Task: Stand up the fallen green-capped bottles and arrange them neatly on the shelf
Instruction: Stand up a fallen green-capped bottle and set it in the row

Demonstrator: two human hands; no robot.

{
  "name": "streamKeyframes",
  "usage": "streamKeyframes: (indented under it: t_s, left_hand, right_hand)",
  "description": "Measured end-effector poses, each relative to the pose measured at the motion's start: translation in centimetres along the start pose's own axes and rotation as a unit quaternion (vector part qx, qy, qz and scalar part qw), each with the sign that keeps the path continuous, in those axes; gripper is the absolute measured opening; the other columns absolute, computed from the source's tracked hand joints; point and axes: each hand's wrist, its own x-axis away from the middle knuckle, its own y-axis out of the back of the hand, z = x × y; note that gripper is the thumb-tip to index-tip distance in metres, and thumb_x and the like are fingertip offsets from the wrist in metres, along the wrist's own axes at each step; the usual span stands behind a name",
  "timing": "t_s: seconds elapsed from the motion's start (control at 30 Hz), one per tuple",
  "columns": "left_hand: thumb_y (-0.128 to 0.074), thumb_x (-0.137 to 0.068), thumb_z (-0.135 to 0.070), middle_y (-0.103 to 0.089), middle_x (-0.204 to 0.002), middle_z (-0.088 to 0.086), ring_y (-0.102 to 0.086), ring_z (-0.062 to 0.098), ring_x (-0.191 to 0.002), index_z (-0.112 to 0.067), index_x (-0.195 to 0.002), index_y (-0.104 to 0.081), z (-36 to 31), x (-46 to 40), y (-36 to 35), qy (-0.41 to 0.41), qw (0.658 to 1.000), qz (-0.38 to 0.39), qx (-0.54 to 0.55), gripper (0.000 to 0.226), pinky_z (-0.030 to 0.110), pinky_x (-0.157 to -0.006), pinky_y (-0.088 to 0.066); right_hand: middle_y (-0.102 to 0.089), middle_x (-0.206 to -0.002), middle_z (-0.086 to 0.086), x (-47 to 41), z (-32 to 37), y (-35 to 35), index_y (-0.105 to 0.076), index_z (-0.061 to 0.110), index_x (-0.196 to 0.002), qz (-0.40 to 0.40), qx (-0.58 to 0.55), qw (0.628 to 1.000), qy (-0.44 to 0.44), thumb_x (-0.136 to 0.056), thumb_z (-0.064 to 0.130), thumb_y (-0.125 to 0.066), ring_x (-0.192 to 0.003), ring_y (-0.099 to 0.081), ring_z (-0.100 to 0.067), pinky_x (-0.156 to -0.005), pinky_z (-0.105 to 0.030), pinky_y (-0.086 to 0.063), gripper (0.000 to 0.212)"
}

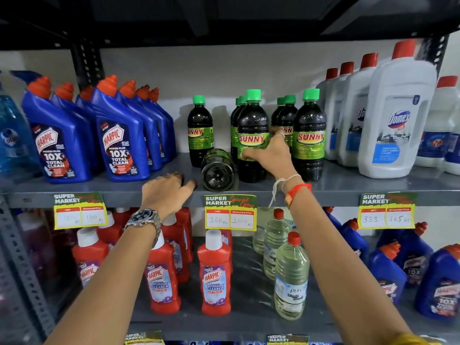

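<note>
the left hand [167, 189] is laid at the front edge of the shelf [348, 188], fingers loose and holding nothing, apparently poised to take the fallen bottle [217, 169] just beside it. that bottle is laid on its side, long axis running front to back, base toward the front edge, cap hidden. the right hand [270, 153] is wrapped around an upright bottle [252, 135], seemingly for straightening the row.

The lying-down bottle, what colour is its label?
Green, on the fallen bottle; the head view shows it.
</note>
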Motion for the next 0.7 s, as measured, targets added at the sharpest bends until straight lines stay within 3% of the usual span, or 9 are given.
streamKeyframes:
  t_s: [0.13,0.23,0.3,0.43,0.5,0.6,0.7]
  left_hand:
    - [-0.038,-0.089,-0.033,-0.058,-0.119,0.009,-0.057,0.029,-0.105,-0.02,-0.125,-0.053,0.2,-0.2,-0.3,-0.011,1.0,-0.005,-0.004,0.041,0.023,-0.05,-0.018]
    - [-0.026,-0.08,-0.042,-0.057,-0.121,0.008,-0.057,0.029,-0.105,-0.021,-0.126,-0.053,0.4,-0.3,-0.5,-0.022,1.0,-0.006,-0.007,0.057,0.024,-0.05,-0.016]
    - [-0.016,-0.066,-0.045,-0.057,-0.123,0.008,-0.056,0.029,-0.106,-0.021,-0.125,-0.054,0.3,-0.4,-0.5,-0.019,1.0,-0.005,0.007,0.074,0.025,-0.05,-0.016]
    - [-0.004,-0.059,-0.048,-0.058,-0.12,0.008,-0.057,0.029,-0.104,-0.022,-0.122,-0.056,0.3,-0.5,-0.6,-0.015,1.0,-0.017,0.016,0.086,0.025,-0.05,-0.016]
    - [0.005,-0.059,-0.053,-0.06,-0.117,0.008,-0.058,0.028,-0.101,-0.022,-0.119,-0.057,0.3,-0.5,-0.7,-0.008,0.999,-0.025,0.029,0.092,0.025,-0.05,-0.017]
    - [0.005,-0.06,-0.057,-0.063,-0.112,0.008,-0.059,0.028,-0.096,-0.021,-0.114,-0.059,0.3,-0.5,-0.7,0.013,0.998,-0.035,0.059,0.091,0.026,-0.051,-0.023]
    - [0.009,-0.057,-0.058,-0.062,-0.117,0.007,-0.059,0.028,-0.098,-0.023,-0.116,-0.059,0.4,-0.6,-0.9,0.01,0.998,-0.037,0.058,0.097,0.025,-0.051,-0.023]
  right_hand:
    - [-0.061,-0.101,-0.003,-0.3,-0.4,0.2,-0.037,0.0,-0.122,0.041,-0.089,0.995,-0.032,-0.064,0.021,-0.082,-0.108,-0.06,-0.024,-0.093,-0.035,-0.049,0.076]
    - [-0.051,-0.128,-0.018,0.8,-0.2,-0.3,-0.029,-0.005,-0.133,-0.015,0.007,1.0,0.026,-0.058,0.042,-0.085,-0.122,-0.048,-0.03,-0.103,-0.039,-0.042,0.105]
    - [-0.046,-0.133,-0.022,1.5,-0.1,-0.5,-0.026,-0.005,-0.137,-0.053,0.074,0.994,0.055,-0.058,0.051,-0.082,-0.126,-0.043,-0.035,-0.103,-0.042,-0.041,0.112]
    - [-0.06,-0.112,-0.014,1.8,0.3,-0.2,-0.047,0.0,-0.114,-0.064,0.104,0.991,0.051,-0.063,0.048,-0.079,-0.109,-0.057,-0.031,-0.082,-0.035,-0.045,0.077]
    - [-0.059,-0.101,-0.007,1.8,0.7,0.2,-0.049,0.002,-0.108,-0.047,0.093,0.994,0.039,-0.065,0.045,-0.078,-0.102,-0.06,-0.029,-0.073,-0.03,-0.042,0.067]
    - [-0.053,-0.092,-0.003,1.9,0.7,0.3,-0.047,0.003,-0.108,-0.035,0.077,0.996,0.032,-0.068,0.04,-0.078,-0.099,-0.062,-0.029,-0.072,-0.03,-0.044,0.062]
    - [-0.065,-0.102,-0.01,2.0,0.3,0.3,-0.048,0.004,-0.107,-0.045,0.065,0.996,0.046,-0.066,0.039,-0.079,-0.098,-0.064,-0.03,-0.079,-0.037,-0.053,0.063]
